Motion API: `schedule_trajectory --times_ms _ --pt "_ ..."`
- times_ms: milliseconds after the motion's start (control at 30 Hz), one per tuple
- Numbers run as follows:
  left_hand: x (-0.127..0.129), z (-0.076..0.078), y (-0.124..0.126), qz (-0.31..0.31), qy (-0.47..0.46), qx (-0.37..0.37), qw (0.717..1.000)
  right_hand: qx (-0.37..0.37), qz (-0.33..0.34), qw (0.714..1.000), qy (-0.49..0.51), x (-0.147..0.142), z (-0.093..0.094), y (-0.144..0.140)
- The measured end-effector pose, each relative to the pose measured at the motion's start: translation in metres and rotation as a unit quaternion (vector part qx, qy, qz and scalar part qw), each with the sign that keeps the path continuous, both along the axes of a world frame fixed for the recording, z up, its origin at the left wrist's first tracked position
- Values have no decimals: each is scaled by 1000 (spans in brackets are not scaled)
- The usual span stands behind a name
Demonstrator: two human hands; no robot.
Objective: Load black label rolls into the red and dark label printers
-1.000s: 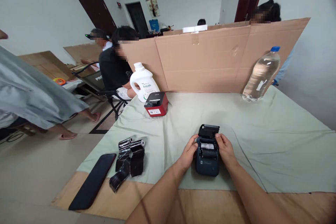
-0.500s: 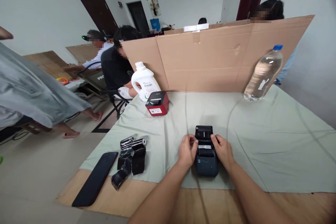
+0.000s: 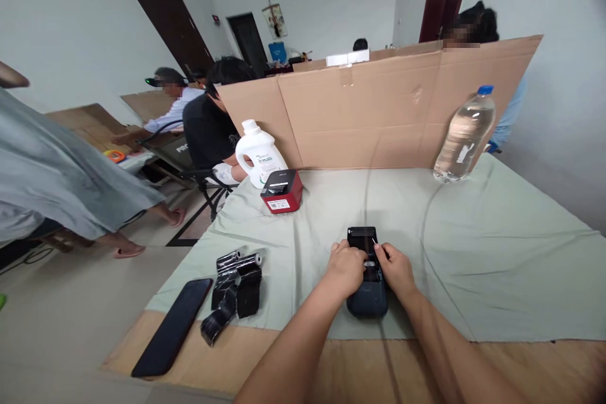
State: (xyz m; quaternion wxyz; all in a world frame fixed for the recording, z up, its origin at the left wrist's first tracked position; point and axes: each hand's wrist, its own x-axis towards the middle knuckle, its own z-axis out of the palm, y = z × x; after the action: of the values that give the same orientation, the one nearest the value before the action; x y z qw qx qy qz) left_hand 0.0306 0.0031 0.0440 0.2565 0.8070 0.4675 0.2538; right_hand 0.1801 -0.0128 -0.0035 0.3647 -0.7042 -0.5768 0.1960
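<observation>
A dark portable receipt printer (image 3: 367, 303) lies on the green cloth in front of me, its lid (image 3: 360, 233) flipped up at the far end. My left hand (image 3: 346, 268) reaches over the printer's left side with curled fingers in the open paper compartment; what the fingertips pinch is hidden. A bit of white shows beside them. My right hand (image 3: 398, 268) grips the printer's right side near the lid hinge, thumb on top. Left of the hands lie several black rolls in shiny wrapping (image 3: 249, 293).
A black flat slab (image 3: 173, 328) rests at the table's left corner. Farther back are a red-and-black boxy device (image 3: 283, 192), a white jug (image 3: 260, 154) and a water bottle (image 3: 464, 136). A cardboard partition (image 3: 360, 117) borders the far edge. Other people sit beyond; one stands at left.
My left hand has moved from the printer's left edge over its compartment, fingers now inside. My right hand keeps its place on the right side. The whole view has shifted slightly.
</observation>
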Motion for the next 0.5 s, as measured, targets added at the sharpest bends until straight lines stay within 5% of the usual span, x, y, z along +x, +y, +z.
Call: schedule_trajectory --times_ms 200,500 --pt "12 -5 4 -44 16 32 998 -1 1 1000 -4 0 0 0" --pt "8 5 -1 -31 50 14 998 6 3 1000 -2 0 -1 0"
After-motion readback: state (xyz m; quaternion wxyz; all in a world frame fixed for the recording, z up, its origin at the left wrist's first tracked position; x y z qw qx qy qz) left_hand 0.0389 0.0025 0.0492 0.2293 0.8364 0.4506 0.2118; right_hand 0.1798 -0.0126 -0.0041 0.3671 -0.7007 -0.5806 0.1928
